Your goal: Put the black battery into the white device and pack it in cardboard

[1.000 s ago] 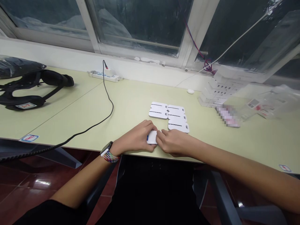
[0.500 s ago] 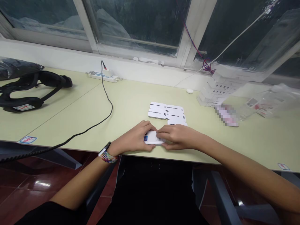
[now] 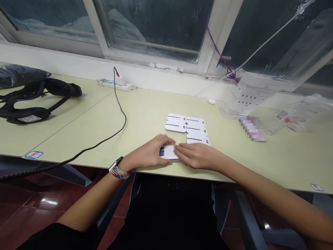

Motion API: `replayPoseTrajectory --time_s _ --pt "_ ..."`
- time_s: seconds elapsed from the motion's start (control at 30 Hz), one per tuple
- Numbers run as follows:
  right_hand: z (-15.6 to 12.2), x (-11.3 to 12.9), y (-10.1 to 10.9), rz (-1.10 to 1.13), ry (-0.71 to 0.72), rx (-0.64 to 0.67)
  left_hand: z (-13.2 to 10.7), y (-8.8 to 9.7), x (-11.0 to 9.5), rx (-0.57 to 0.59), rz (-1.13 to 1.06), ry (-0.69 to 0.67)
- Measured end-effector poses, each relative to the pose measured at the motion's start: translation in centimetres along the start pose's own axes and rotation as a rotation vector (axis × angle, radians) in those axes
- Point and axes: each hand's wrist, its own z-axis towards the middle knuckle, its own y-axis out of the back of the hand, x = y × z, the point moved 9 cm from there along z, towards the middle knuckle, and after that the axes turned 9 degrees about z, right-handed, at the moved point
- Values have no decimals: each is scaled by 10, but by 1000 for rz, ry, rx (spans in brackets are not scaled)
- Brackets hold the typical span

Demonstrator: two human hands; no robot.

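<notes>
A small flat white packet [image 3: 168, 152] with a blue printed label at its left end lies on the table near the front edge. My left hand [image 3: 153, 151] grips its left end, the thumb on the near side and the fingers curled along the far side. Over the packet's right end, my right hand [image 3: 196, 154] has its fingertips pressed together on the top surface; that end is hidden. Just beyond my hands lie several white cards [image 3: 199, 129] with rounded corners, a black line and a "W", set in two columns. The lowest right card is close to my right knuckles.
A black headset [image 3: 36, 100] and black plastic bag [image 3: 20, 74] sit at left. A black cable [image 3: 104, 139] crosses the table near a power strip [image 3: 117, 85]. White boxes [image 3: 239, 100] and a clear plastic bag [image 3: 301, 113] stand at right, with a small white round object [image 3: 211, 101] nearby.
My right hand has shifted from gripping the packet's right end with thumb and fingers to fingers laid together over it. The lowest right card is more exposed. The view has shifted slightly.
</notes>
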Motion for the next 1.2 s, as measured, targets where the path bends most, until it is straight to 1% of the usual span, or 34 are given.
replayPoseTrajectory --time_s 0.1,0.13,0.2,0.27,0.3,0.33,0.4,0.43,0.47,0.5,0.57,0.63,0.7,0.8,0.9,0.97,1.03,1.1,1.13,1.17,1.2 --pt "-6 -3 5 61 -30 -63 -1 1 -3 7 6 -16" --pt "-9 -8 8 94 -69 -89 -2 1 -4 8 7 -24" --pt "-18 -27 17 198 -204 -173 -3 0 -3 1 1 -20" --pt "-33 -57 28 356 -420 -315 -4 0 3 -23 -8 23" --pt "-45 -76 31 452 -562 -394 -4 0 6 -38 -12 46" --pt "-60 -94 30 552 -721 -467 -4 0 8 -50 -14 64" --pt "-93 -126 18 749 -1044 -567 -3 0 9 -60 -8 74" --pt "-109 -137 9 836 -1180 -593 -2 0 8 -60 -2 73" --pt "-122 -145 0 907 -1283 -606 -1 0 7 -56 4 71" --pt "-132 -152 -9 961 -1356 -606 -1 1 7 -52 12 69" --pt "-143 -160 -23 1024 -1419 -555 -1 2 6 -43 25 65" --pt "-147 -164 -31 988 -1428 -472 -4 6 7 -46 44 63" --pt "-147 -166 -32 865 -1420 -401 -7 10 11 -51 62 62" --pt "-140 -165 -30 677 -1373 -277 -12 12 16 -31 55 53" --pt "-132 -163 -33 575 -1333 -151 -15 14 18 -23 33 50" --pt "-126 -162 -30 523 -1315 -136 -14 14 20 -23 27 66" --pt "-114 -159 -19 459 -1266 -205 -14 13 23 -16 22 95" --pt "-90 -149 -6 459 -1140 -309 -13 11 26 -9 18 117" --pt "-73 -140 -2 519 -1039 -342 -12 10 27 -8 17 121" --pt "-52 -128 -1 629 -915 -342 -12 10 27 -10 17 121" --pt "-28 -112 -5 779 -777 -286 -11 10 27 -14 18 120"
